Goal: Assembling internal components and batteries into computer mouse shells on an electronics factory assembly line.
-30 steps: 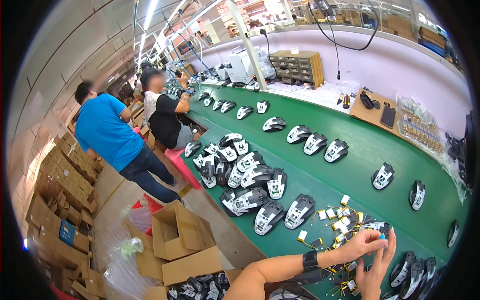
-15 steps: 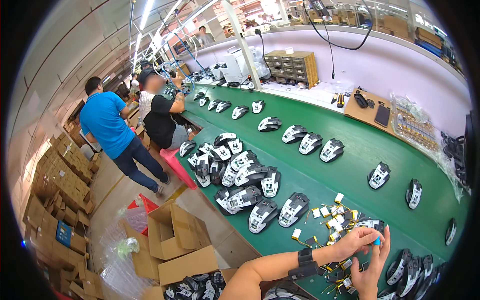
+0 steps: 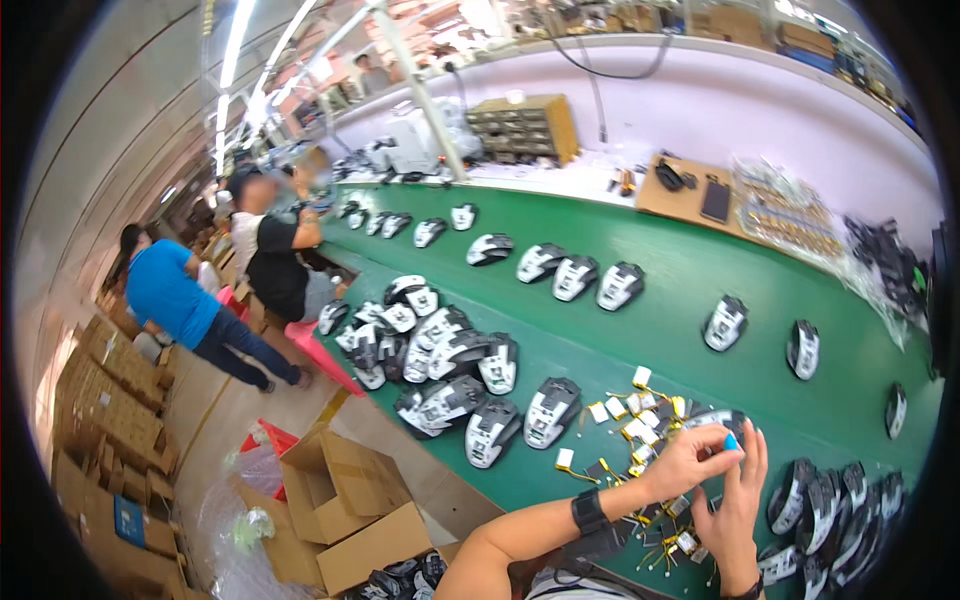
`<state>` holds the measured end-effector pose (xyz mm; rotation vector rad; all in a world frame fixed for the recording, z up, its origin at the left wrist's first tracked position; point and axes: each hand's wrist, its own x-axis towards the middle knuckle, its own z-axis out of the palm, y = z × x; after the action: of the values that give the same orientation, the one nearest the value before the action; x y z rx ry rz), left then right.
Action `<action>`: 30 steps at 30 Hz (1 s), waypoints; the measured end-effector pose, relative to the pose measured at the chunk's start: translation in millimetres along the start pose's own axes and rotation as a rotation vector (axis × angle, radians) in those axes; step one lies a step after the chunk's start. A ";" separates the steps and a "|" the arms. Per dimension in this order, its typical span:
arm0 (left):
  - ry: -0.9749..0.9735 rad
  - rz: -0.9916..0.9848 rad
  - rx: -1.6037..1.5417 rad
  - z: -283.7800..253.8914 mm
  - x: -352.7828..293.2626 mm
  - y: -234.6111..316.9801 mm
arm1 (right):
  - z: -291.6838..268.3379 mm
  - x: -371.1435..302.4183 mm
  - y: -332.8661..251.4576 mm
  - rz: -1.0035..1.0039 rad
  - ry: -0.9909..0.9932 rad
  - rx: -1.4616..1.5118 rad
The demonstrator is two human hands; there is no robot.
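Note:
My left hand (image 3: 690,465), with a black band at the wrist, is closed in a pinch at a small blue piece (image 3: 731,442) that looks like a finger cot. It lies against a fingertip of my right hand (image 3: 735,515); whose finger it covers, I cannot make out. The fingers of my right hand are stretched up and hold nothing visible. Below and around both hands lie small battery packs (image 3: 640,428) with thin wires. A partly assembled computer mouse (image 3: 718,418) sits just behind my fingers.
Many mouse bodies lie on the green bench: a heap (image 3: 440,350) at left, a group (image 3: 825,515) at right, and a spaced row (image 3: 575,278) behind. An open cardboard box (image 3: 345,490) stands at lower left. Two people (image 3: 275,250) (image 3: 170,290) are at the far left.
The view has shifted, so the bench things sit further left. Both hands stay together at the blue piece. The standing person in blue has leaned and turned.

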<state>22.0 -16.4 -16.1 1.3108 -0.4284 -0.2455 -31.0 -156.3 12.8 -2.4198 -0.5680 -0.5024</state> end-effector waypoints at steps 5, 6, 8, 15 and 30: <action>0.137 0.375 0.502 -9.4 -1.4 28.2 | 0.9 13.4 -3.5 -0.029 -0.013 0.039; 0.140 0.357 0.564 -12.4 -2.6 28.7 | 1.1 14.4 -1.4 -0.030 -0.027 0.052; 0.115 0.358 0.656 -7.6 -0.2 37.5 | -4.4 9.5 5.7 -0.024 -0.032 0.040; 0.209 0.566 0.978 3.3 -6.4 40.6 | -9.6 3.8 6.2 0.022 0.046 0.027; 0.181 0.705 1.190 24.3 15.1 51.5 | -12.0 3.5 12.8 0.022 0.125 0.324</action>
<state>21.5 -31.2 40.9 2.1848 -0.9116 0.8451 -24.2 -172.1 17.6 -2.0707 -0.5234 -0.5064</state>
